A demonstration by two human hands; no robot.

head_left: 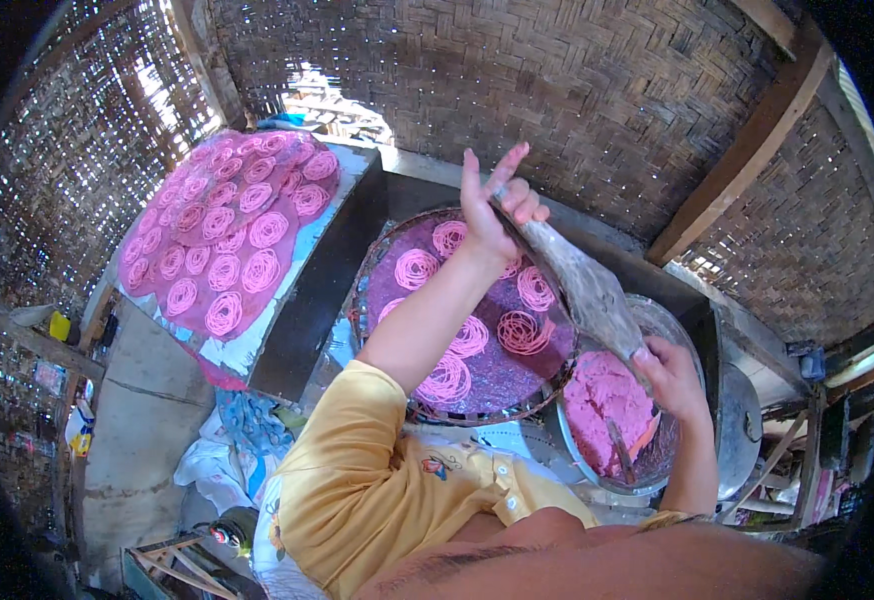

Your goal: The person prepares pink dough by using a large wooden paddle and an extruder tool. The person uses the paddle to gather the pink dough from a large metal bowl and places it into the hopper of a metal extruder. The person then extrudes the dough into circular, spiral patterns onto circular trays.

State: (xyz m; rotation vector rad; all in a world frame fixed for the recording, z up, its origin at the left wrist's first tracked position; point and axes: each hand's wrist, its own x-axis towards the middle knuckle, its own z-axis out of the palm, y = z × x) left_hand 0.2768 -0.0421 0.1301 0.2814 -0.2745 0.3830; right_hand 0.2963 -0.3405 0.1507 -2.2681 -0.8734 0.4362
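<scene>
My left hand (505, 205) is raised over the round tray, some fingers lifted and the others around the upper end of a long, mottled grey bag-like object (577, 280). My right hand (665, 370) grips its lower end. Below, the round purple-lined tray (497, 385) holds several pink coiled noodle-like rings (534, 288), partly hidden by my left forearm and the grey object. To the right, a metal basin (672, 455) contains a lumpy pink paste (597, 400) with a stick (620, 445) standing in it.
At left, a purple sheet (172, 300) with many pink coils lies on a light board (352, 165). A dark ledge (307, 290) sits between board and tray. Blue and white cloths (232, 445) lie lower left. Woven walls (557, 100) enclose the space; a lid (742, 410) stands far right.
</scene>
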